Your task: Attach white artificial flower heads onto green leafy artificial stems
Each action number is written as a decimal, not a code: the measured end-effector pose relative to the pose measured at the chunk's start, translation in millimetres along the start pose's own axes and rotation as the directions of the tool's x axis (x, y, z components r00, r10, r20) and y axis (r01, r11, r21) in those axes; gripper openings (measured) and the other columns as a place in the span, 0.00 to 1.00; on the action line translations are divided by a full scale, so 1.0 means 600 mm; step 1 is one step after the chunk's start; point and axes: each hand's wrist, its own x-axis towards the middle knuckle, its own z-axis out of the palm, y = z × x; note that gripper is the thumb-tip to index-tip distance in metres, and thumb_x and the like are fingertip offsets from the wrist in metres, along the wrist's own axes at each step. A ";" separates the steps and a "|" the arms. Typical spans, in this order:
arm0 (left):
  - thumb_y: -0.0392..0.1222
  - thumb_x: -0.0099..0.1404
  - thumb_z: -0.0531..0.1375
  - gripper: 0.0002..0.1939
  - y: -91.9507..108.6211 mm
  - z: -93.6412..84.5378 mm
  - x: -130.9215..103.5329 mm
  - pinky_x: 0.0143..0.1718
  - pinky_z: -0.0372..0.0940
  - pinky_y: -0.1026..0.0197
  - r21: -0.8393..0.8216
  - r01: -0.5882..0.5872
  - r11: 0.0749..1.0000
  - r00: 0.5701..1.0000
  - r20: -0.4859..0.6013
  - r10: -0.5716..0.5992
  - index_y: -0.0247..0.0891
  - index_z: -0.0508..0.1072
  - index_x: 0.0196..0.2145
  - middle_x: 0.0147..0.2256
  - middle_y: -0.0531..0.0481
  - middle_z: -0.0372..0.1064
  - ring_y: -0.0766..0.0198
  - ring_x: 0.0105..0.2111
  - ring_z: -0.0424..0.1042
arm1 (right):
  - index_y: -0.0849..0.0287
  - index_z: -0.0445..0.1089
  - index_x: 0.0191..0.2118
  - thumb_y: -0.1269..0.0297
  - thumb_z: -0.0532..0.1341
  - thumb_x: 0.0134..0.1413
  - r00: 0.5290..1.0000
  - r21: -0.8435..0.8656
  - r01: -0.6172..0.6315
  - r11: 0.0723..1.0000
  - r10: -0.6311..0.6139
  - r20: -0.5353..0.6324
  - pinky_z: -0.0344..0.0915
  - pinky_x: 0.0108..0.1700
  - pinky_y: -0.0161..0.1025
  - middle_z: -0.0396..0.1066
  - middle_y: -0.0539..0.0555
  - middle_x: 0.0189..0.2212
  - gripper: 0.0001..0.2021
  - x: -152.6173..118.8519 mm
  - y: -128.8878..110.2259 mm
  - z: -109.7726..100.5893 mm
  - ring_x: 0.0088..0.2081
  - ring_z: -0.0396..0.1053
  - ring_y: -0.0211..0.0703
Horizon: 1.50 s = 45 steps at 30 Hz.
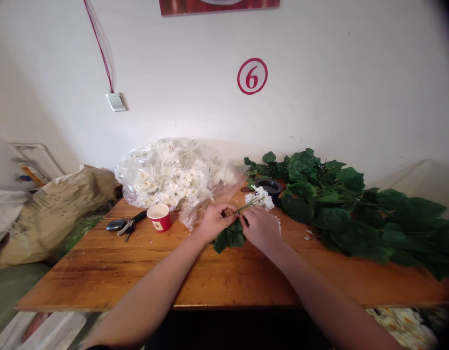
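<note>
Near the middle of the wooden table, my left hand (217,221) has its fingers closed around a thin green stem. My right hand (260,226) is just to the right, its fingers pinched at the same stem. White flowers (260,197) at the stem's upper end stick out above my right hand. Dark green leaves (229,238) hang below and between both hands. Exactly where the leaves join the stem is hidden by the fingers.
A clear plastic bag of white flowers (169,172) lies at the back left of the table (147,282). Before it are a red paper cup (159,218) and keys (126,227). A black bowl (268,187) and piled green leaves (341,209) are at the right.
</note>
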 end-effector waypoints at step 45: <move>0.44 0.59 0.59 0.09 -0.049 0.025 -0.020 0.30 0.59 0.61 0.414 0.097 0.905 0.980 0.117 -0.158 0.37 0.73 0.36 0.33 0.45 0.73 0.56 0.33 0.72 | 0.59 0.78 0.42 0.69 0.57 0.54 0.895 0.380 -0.112 0.918 -0.072 0.440 0.68 0.43 0.37 0.78 0.57 0.41 0.13 0.212 -0.041 0.169 0.42 0.74 0.45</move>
